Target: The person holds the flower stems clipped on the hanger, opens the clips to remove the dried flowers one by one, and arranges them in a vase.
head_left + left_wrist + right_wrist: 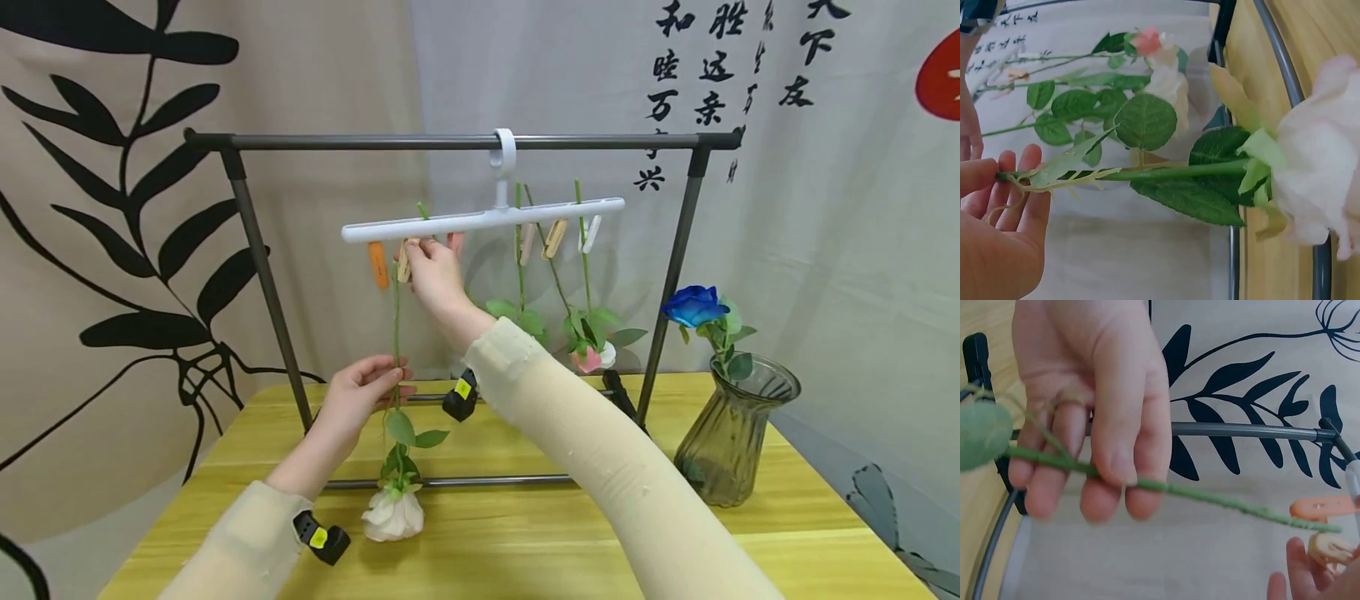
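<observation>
Cream sleeves (pixel 570 417) extend from the near side. The left hand (pixel 360 390) pinches the green stem (pixel 397 325) of a white, full-petalled rose (pixel 393 517), head-down left of centre; the right hand (pixel 437 275) pinches a tan clothespin (pixel 404 263) beside the stem's tip, under the left of a white bar hanger (pixel 468 222).

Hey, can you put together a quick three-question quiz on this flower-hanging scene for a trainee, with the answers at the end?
1. What is the blue rose standing in?
2. Fill in the blank: the left grip pinches a green ____, with a white rose hanging bloom-down below it.
3. True or false: the right grip is higher than the left grip, up near the white hanger.

Key:
1. The glass vase.
2. Stem.
3. True.
</observation>
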Action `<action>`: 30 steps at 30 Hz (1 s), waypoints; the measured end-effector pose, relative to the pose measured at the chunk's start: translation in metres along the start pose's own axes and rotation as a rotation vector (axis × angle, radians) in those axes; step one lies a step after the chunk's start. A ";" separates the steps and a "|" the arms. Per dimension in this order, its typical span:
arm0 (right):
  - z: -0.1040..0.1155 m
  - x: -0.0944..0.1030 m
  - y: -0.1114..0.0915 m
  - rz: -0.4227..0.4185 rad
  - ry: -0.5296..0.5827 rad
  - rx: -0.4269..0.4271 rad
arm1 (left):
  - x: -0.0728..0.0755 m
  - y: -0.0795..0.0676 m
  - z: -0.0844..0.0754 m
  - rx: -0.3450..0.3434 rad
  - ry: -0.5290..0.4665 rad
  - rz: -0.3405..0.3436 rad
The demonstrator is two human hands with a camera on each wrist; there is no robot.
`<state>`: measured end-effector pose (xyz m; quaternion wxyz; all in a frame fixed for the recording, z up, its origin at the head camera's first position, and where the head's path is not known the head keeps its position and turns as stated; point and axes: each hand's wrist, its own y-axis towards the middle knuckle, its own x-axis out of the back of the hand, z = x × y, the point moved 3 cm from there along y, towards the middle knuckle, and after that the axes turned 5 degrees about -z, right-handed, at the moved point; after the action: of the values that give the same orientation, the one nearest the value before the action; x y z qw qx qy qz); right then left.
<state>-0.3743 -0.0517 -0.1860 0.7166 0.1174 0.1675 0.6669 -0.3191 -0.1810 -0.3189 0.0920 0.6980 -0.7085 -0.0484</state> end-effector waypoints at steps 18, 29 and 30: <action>0.001 0.019 -0.013 0.364 -0.173 0.001 | 0.001 -0.019 -0.013 -0.143 -0.072 -0.011; -0.002 0.063 -0.050 0.483 -0.444 0.346 | -0.002 -0.022 -0.020 -0.175 -0.072 -0.015; 0.000 0.065 -0.053 0.489 -0.481 0.441 | -0.003 -0.022 -0.021 -0.173 -0.073 -0.008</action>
<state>-0.3220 0.0085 -0.2125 0.5134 0.4572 0.1015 0.7191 -0.2934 -0.1769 -0.3027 0.1259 0.6880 -0.7018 -0.1353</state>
